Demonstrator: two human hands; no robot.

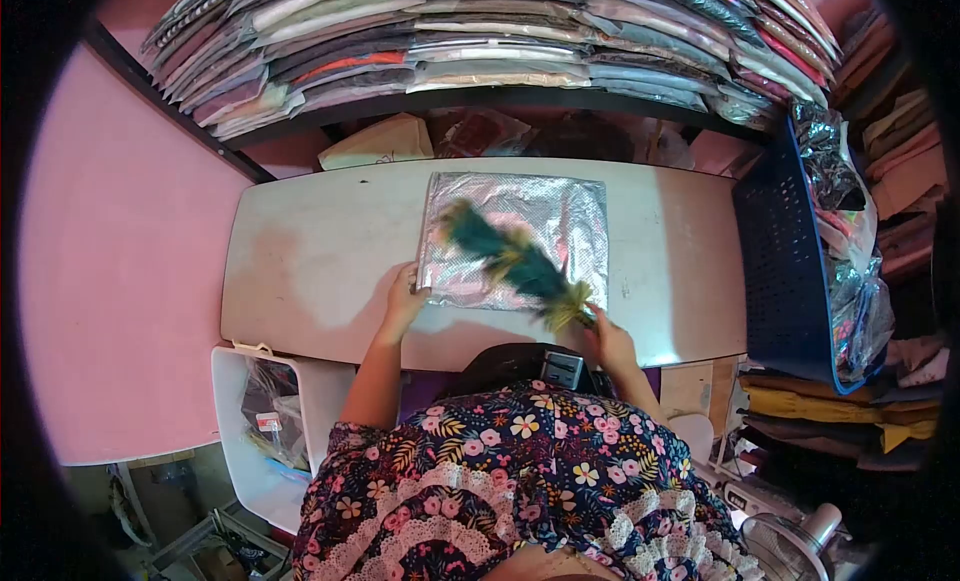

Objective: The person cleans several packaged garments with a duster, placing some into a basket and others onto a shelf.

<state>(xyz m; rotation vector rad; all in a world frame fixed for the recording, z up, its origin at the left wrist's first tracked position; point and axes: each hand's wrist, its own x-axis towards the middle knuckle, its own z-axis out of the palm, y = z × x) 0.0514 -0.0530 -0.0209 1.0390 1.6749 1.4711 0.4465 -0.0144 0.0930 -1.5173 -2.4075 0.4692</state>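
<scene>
A flat silver plastic package (580, 206) with a shiny, dimpled surface lies on the white table. At its lower left corner, my left hand (405, 299) has its fingers closed on the edge. My right hand (612, 341) grips the handle of a feather duster (525, 271), just off the package's lower right corner. Dark green and yellow feathers, slightly blurred, stretch diagonally across the package from lower right to upper left. The fingers around the handle show only in part.
Stacks of plastic-wrapped clothes (500, 51) fill a shelf behind the white table (310, 271). A blue basket (785, 251) of packages stands at the right end. At lower left is a white bin (235, 421). A fan (790, 546) sits at lower right.
</scene>
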